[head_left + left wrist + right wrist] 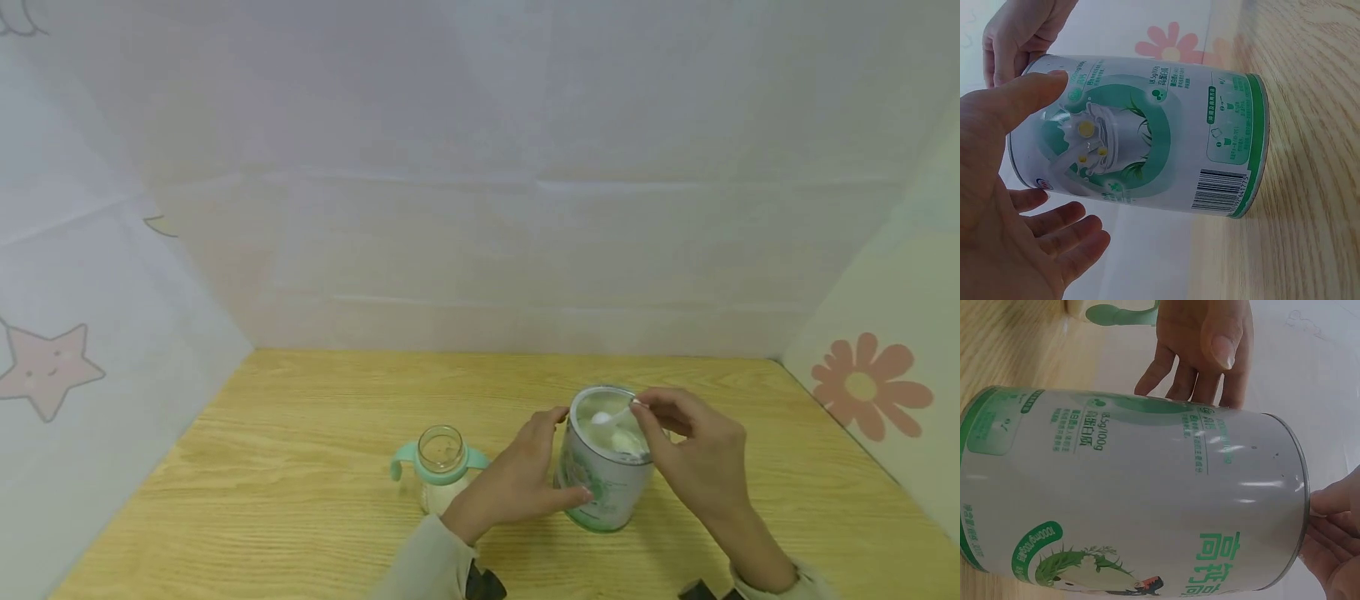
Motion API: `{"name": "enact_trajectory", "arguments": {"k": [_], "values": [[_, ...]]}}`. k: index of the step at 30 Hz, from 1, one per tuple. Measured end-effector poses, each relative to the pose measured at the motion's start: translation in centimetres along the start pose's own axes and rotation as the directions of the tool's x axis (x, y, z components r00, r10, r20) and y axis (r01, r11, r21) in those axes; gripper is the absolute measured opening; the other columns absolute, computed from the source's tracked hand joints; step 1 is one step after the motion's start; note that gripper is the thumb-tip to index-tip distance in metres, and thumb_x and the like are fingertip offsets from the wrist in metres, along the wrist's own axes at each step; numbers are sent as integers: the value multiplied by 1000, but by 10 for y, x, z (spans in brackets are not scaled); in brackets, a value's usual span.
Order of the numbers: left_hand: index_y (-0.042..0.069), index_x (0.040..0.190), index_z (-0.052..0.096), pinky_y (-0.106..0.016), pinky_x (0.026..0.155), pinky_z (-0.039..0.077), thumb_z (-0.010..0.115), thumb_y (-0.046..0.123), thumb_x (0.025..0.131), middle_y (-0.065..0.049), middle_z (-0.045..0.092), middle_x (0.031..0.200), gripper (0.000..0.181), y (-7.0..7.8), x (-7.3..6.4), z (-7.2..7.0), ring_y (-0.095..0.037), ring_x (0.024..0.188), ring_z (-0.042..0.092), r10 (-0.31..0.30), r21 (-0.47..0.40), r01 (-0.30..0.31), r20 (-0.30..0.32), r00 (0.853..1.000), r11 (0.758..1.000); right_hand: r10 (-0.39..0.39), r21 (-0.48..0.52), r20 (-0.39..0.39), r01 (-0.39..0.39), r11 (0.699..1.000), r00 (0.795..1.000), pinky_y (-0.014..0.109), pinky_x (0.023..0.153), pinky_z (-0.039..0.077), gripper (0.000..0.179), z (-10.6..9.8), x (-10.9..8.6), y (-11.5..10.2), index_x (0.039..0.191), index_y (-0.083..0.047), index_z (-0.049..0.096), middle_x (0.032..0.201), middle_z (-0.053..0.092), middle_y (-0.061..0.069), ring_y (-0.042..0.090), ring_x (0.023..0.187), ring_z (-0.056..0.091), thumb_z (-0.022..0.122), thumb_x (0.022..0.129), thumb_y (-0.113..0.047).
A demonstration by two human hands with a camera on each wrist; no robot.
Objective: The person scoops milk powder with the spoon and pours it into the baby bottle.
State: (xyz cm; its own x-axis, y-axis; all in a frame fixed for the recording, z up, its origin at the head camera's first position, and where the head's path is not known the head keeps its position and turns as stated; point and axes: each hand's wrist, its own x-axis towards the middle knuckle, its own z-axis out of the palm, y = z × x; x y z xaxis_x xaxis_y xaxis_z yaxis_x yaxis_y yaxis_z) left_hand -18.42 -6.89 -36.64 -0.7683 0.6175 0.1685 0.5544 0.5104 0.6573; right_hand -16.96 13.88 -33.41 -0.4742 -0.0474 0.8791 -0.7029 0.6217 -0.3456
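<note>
A white and green milk powder can [617, 493] stands uncovered on the table, with pale powder visible inside its rim. My right hand [693, 450] is at the can's right rim and pinches the thin handle of a white scoop [602, 418] between thumb and fingers. The scoop's bowl shows within the can's mouth. My left hand [525, 475] lies along the can's left side, fingers spread and thumb across the front. In the left wrist view, the left fingers [1079, 240] are relaxed beside the can wall. The scoop is hidden from both wrist views.
Left of the can, partly behind my left forearm, stands a lidless baby bottle [440, 450] with a mint-green two-handled collar and pale contents. The wooden table [300, 467] meets a pale cloth backdrop [480, 250] at the back and sides.
</note>
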Motion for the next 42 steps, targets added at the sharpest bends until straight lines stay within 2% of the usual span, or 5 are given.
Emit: {"name": "enact_trajectory", "arguments": {"k": [3, 12, 21, 32, 42], "values": [[12, 150, 13, -43, 105, 42, 69, 42, 86, -9, 30, 149, 90, 1, 1, 1, -26, 137, 36, 4, -8, -4, 4, 1000, 1000, 39, -18, -10, -39, 999, 999, 4, 66, 48, 24, 1, 1, -3, 82, 9, 67, 75, 69, 18, -18, 79, 57, 73, 62, 23], [12, 152, 10, -44, 105, 41, 70, 42, 84, -8, 29, 149, 96, -5, 10, 5, -24, 135, 36, -35, -81, 37, 18, 999, 996, 197, -15, 6, -197, 980, 980, 3, 62, 48, 11, 6, 1, -8, 79, 9, 66, 73, 69, 18, -23, 74, 53, 71, 71, 16], [13, 153, 8, -44, 106, 40, 72, 41, 83, -8, 28, 150, 99, -10, 13, 11, -23, 136, 35, -22, -91, 22, 8, 1000, 996, 361, -71, 23, -358, 931, 932, 4, 58, 48, 5, 10, 4, -15, 78, 7, 66, 72, 69, 17, -22, 66, 52, 69, 75, 10], [15, 153, 6, -39, 105, 42, 72, 41, 83, -6, 30, 149, 100, -5, 16, 12, -23, 134, 39, -39, -104, 43, 32, 999, 994, 451, -129, 61, -441, 888, 890, 3, 54, 45, 3, 16, 3, -17, 81, 5, 67, 77, 69, 17, 26, 64, 70, 68, 79, 4], [14, 153, 7, -38, 104, 43, 72, 42, 83, -6, 32, 147, 99, -4, 15, 12, -22, 133, 40, -49, -113, 53, 39, 998, 992, 486, -119, 71, -477, 871, 871, 3, 54, 45, 3, 19, 3, -21, 83, 5, 66, 79, 70, 19, 31, 68, 70, 66, 80, 4]]}}
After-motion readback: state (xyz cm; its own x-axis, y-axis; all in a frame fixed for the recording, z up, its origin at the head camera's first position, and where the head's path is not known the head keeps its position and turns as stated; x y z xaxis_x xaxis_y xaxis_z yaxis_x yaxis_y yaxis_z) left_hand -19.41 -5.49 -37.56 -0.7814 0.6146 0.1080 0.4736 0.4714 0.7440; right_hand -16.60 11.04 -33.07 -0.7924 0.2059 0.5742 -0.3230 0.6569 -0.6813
